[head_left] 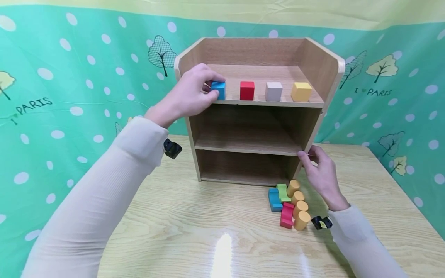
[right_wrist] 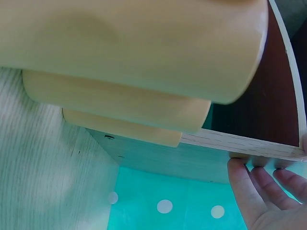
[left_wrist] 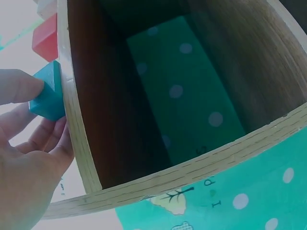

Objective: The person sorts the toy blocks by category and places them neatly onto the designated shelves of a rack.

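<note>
A wooden shelf unit point(head_left: 252, 52) stands on the table. At the left end of its top board my left hand point(head_left: 192, 92) pinches a blue cube point(head_left: 221, 91) between thumb and fingers. The cube point(left_wrist: 50, 91) is by the board's front edge in the left wrist view. Along the same edge, to its right, sit a red cube point(head_left: 247, 91), a whitish cube point(head_left: 273, 92) and a yellow cube point(head_left: 301, 92), spaced apart. My right hand point(head_left: 322, 173) holds the unit's right side panel. Its thumb is on the front edge, and its fingertips point(right_wrist: 236, 165) touch the outer face.
Several yellow cylinders point(head_left: 302, 221) stand in a row on the table point(head_left: 167, 227) by the unit's right front corner. Beside them are a green arched block point(head_left: 282, 192), a blue one point(head_left: 274, 200) and a red one point(head_left: 286, 215). A patterned green cloth point(head_left: 87, 77) hangs behind.
</note>
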A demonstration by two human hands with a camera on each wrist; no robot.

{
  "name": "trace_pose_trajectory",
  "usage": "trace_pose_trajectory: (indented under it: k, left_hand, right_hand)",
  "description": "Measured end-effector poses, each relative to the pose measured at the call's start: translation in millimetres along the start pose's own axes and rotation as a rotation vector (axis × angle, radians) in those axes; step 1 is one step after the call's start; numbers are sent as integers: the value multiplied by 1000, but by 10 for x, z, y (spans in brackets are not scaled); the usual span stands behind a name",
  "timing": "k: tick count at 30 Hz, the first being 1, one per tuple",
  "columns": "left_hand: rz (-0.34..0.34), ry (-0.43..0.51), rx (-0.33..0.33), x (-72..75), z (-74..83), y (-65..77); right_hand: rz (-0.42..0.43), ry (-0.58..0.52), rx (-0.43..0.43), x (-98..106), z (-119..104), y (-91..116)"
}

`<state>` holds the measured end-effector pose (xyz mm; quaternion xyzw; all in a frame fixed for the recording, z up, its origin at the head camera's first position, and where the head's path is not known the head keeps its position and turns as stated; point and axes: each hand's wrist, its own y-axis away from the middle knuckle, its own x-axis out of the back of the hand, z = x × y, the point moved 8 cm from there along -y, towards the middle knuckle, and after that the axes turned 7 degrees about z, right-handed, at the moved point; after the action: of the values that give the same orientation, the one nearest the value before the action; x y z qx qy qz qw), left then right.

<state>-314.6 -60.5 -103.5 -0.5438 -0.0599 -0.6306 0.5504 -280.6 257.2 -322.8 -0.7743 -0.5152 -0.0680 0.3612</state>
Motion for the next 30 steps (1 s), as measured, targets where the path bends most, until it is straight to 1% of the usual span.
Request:
trace_pose_trajectory:
  k: [6, 21, 26, 30]
  left_hand:
    - [-5, -18, 17, -12, -13, -40]
    - [-11, -8, 24, -22, -14, -33]
    - [15, 9, 41, 14, -31, -7]
    - [72, 42, 23, 63, -27, 21]
  right_hand:
    - [-3, -1, -1, 2, 4, 0]
    - [-7, -3, -5, 5, -2, 4]
    - [-3, -3, 0, 0, 3, -4]
    - [0, -1, -1, 3, 12, -8]
